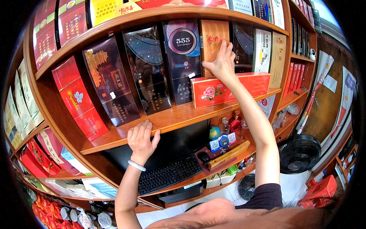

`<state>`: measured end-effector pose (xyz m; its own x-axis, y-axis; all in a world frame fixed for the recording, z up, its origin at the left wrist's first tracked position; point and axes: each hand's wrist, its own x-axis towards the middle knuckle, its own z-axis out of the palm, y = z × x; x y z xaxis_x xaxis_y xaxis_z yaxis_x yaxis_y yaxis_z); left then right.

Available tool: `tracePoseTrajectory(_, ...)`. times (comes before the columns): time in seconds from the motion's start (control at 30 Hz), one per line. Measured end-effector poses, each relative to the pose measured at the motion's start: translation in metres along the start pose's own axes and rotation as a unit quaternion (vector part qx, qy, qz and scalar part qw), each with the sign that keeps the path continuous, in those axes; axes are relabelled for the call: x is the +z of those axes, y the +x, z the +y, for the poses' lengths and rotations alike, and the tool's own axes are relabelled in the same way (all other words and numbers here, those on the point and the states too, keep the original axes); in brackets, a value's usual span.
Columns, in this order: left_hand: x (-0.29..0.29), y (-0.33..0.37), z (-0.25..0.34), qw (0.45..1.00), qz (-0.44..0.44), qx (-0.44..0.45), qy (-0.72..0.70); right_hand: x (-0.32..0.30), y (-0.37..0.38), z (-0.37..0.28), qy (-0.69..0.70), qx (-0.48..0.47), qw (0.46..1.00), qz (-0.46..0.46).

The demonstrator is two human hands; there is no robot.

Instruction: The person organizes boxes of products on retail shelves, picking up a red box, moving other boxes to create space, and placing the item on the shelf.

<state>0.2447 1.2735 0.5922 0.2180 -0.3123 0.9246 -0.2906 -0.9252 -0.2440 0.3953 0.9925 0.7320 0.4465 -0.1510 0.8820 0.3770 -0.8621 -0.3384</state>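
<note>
My right hand [222, 63] reaches up to a gold-orange cigarette carton [213, 32] with red flowers, standing upright on the middle shelf. The thumb is at its left edge and the fingers at its right edge. In front of its base, under my wrist, a red carton with a pink peony [209, 93] lies on its long side along the shelf. My left hand [142, 140], with a pale bangle at the wrist, rests on the front edge of the wooden shelf [183, 119]. Its fingers lie over the edge with the thumb apart, and it holds nothing.
Dark cartons [183, 57] and a red carton [80, 99] stand along the same shelf. Below are a monitor, a keyboard [169, 173], a mouse [204, 157], a small globe [214, 132] and a blue code stand [223, 142]. A black fan [299, 152] stands at the right.
</note>
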Motion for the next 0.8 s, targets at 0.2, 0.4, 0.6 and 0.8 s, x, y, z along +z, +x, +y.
tracePoseTrajectory(0.2,-0.002,0.003,0.001,0.999,0.003,0.021,0.028,0.001,0.0,0.002,-0.004,-0.003,1.0,-0.002)
tracePoseTrajectory(0.4,-0.003,0.003,0.0,1.0,0.002,0.018,0.024,0.0,-0.001,0.0,0.0,0.002,1.0,-0.012)
tracePoseTrajectory(0.6,-0.002,0.004,0.001,1.0,0.004,0.022,0.018,-0.002,-0.002,0.001,0.02,0.004,0.999,-0.025)
tracePoseTrajectory(0.8,-0.003,0.002,-0.001,1.0,-0.004,0.017,0.025,-0.008,-0.011,0.005,-0.013,-0.015,0.999,0.031)
